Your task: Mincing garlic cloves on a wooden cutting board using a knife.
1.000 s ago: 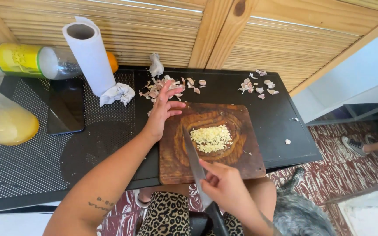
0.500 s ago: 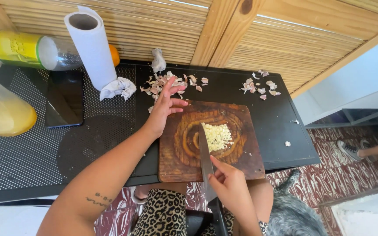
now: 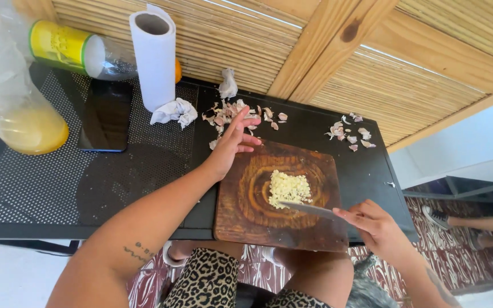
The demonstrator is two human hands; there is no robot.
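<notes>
A brown wooden cutting board (image 3: 246,217) lies on the black perforated table (image 3: 41,182). A small pile of chopped garlic (image 3: 289,188) sits in the board's middle. My right hand (image 3: 375,225) grips a knife (image 3: 309,209) by the handle, its blade lying flat across the board with the tip at the garlic pile's lower edge. My left hand (image 3: 232,140) rests at the board's upper left corner, fingers spread, next to a heap of garlic skins (image 3: 229,114).
A paper towel roll (image 3: 155,57), a crumpled tissue (image 3: 173,111), a dark phone (image 3: 106,114), a plastic bottle of yellow liquid (image 3: 21,114) and a lying bottle (image 3: 72,48) occupy the left. More garlic skins (image 3: 349,131) lie at right. Someone's feet (image 3: 463,222) show on the floor.
My right hand has swung out to the right, turning the knife from pointing up the board to lying across it. The garlic pile is gathered tighter. My left hand stayed in place.
</notes>
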